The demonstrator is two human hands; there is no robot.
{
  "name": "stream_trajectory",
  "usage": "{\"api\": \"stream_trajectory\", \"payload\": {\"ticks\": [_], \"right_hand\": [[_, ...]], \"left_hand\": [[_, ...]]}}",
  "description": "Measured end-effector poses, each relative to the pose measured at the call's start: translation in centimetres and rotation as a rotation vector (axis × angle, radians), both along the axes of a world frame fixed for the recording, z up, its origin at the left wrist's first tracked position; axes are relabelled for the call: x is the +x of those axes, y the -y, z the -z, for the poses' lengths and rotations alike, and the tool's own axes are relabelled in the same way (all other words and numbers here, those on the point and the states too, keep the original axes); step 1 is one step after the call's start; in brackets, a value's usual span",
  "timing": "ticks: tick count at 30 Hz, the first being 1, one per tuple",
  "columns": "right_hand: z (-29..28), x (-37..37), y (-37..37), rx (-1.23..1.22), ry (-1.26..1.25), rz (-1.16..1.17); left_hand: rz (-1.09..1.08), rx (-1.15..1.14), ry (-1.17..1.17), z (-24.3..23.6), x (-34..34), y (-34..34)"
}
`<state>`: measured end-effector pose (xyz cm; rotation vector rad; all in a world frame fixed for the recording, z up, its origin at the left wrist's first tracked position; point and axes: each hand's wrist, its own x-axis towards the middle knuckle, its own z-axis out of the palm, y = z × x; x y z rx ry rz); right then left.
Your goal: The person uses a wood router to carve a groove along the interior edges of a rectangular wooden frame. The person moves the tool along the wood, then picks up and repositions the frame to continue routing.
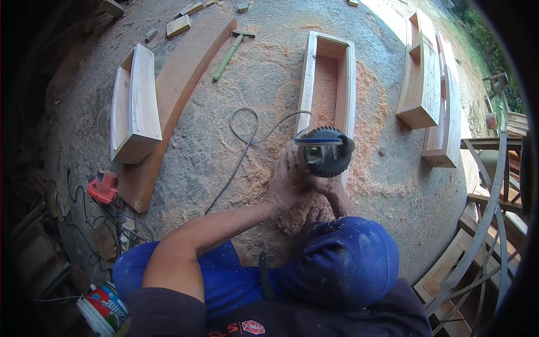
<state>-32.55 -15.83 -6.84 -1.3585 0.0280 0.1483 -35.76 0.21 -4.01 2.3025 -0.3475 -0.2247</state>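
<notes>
Both hands gripping power tool [324,150]: left hand [285,188] closed bracing body, right hand [331,185] clasping underneath, steadying it against long wooden box [327,84] end on floor [202,151].

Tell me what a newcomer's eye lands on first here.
The dark round power tool at centre, gripped by the left hand and right hand against the near end of a long open wooden box. Pale sawdust spreads around it. A red tool lies far left.
</notes>
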Motion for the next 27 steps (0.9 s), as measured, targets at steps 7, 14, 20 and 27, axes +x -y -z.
{"api": "stream_trajectory", "payload": {"ticks": [7,14,20,27], "right_hand": [[1.1,1.3,0.1,0.026,-0.014,0.030],[-4.1,2.9,-0.6,-0.443,0.131,-0.096],[-1.8,4.5,-0.4,-0.514,0.206,-0.127],[0.9,0.5,1.3,-0.144,-0.182,-0.195]], "left_hand": [[-0.048,0.014,0.161,1.5,0.0,0.6],[-0.112,0.027,0.137,2.5,0.1,1.1],[-0.015,0.017,0.016,1.4,0.5,0.0],[0.057,-0.195,0.120,-0.7,3.5,-5.1]]}}
